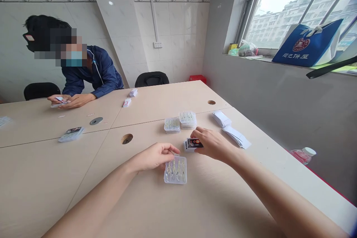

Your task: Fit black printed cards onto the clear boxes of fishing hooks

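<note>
A small clear plastic box (175, 170) with several hooks inside lies on the beige table (195, 208) in front of me. My left hand (154, 156) rests at its upper left edge, fingers curled and touching the box. My right hand (212, 143) is closed on a small dark printed card (194, 142) on top of a little stack of cards (188, 147). Two more clear boxes (180, 122) stand side by side further back.
White paper slips (231, 128) lie to the right near the table edge. Round cable holes (126, 138) dot the table. Across at the left, a seated person in a blue jacket (92, 72) handles cards. A packet stack (71, 134) lies at left. A bottle (302, 155) stands below the right edge.
</note>
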The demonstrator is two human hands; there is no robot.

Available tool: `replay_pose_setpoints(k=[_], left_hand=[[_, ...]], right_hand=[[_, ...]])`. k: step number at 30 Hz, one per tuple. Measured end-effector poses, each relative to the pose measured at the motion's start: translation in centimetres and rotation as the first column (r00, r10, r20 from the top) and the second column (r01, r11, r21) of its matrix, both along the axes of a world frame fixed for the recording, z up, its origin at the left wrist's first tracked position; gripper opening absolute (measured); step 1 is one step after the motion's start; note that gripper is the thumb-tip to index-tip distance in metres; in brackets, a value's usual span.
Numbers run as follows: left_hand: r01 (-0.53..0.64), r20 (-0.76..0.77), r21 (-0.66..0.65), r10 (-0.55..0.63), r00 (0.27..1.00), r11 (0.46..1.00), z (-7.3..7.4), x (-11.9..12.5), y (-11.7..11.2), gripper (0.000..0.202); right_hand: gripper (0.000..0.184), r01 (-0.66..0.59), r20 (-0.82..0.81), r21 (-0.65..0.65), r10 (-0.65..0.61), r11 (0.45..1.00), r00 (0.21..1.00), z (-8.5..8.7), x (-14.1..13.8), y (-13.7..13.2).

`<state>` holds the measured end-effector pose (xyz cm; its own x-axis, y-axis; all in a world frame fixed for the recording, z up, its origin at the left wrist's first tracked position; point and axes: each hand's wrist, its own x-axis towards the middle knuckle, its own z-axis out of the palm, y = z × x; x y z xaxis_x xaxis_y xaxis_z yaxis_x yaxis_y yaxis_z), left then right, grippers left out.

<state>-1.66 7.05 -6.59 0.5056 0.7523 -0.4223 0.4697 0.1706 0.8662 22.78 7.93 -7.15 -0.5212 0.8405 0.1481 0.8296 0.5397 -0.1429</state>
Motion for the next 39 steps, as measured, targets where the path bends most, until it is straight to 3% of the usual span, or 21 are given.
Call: replay_pose_setpoints(k=[13,19,29,33,39], left_hand=[[0.076,-0.178,0.233,-0.035,0.983,0.969,-1.0,0.0,-1.4,0.034],[0.092,-0.209,0.256,-0.038,0.977,0.962,-1.0,0.0,-1.5,0.034],[0.076,-0.216,0.303,-0.01,0.976,0.95,-1.1,-0.1,-1.7,0.024],[0.003,-0.151,0.34,0.051,0.987,0.941,-0.1,0.5,-1.8,0.025],[-0.119,0.096,0.299,0.094,0.991,0.947,2.8,1.8,-2.4,0.045]], right_hand=[[0.017,-0.045,0.086,0.021,0.043,0.999,0.995,0.6,-0.4,-0.4],[0.031,-0.054,0.181,0.045,0.045,0.998,0.983,1.4,-1.2,-0.8],[0.028,-0.076,0.177,0.113,0.055,0.991,0.983,1.5,-1.1,-1.1],[0.024,-0.1,0.152,0.236,0.065,0.967,0.986,2.1,-1.3,-1.5],[0.03,-0.147,0.097,0.432,0.116,0.89,0.988,3.0,-1.6,-2.7]])
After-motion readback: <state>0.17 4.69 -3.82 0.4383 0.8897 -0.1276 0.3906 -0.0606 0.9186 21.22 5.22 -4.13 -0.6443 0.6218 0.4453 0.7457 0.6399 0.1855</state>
